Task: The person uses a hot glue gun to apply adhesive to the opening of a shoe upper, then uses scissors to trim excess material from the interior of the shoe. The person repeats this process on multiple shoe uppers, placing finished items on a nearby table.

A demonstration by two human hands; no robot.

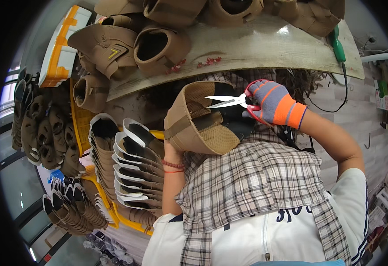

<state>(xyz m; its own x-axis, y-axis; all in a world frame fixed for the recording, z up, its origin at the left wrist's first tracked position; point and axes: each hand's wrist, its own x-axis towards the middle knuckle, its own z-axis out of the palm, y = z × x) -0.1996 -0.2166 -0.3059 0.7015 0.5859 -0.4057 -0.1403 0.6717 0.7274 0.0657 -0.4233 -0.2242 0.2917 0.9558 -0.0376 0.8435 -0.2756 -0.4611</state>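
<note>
Holding scissors [243,101] in the right hand [271,102] toward 2 o'clock, blades slightly parted, long axis 3-to-9, tips at 9. Showing the upper [187,133] at centre, mouth toward 3; cannot tell the grip of the left hand [171,147], mostly hidden behind. Bearing dark lettering on the jacket [242,244] at 4, small on a shoe [101,48] at 10.

Brown upper [186,120], raised mid-view, opening turned right, textured tan lining exposed, darker band across its left side, scissors [234,101] with red handles, silver blades slightly parted, tips pointing left over the upper's interior
</note>
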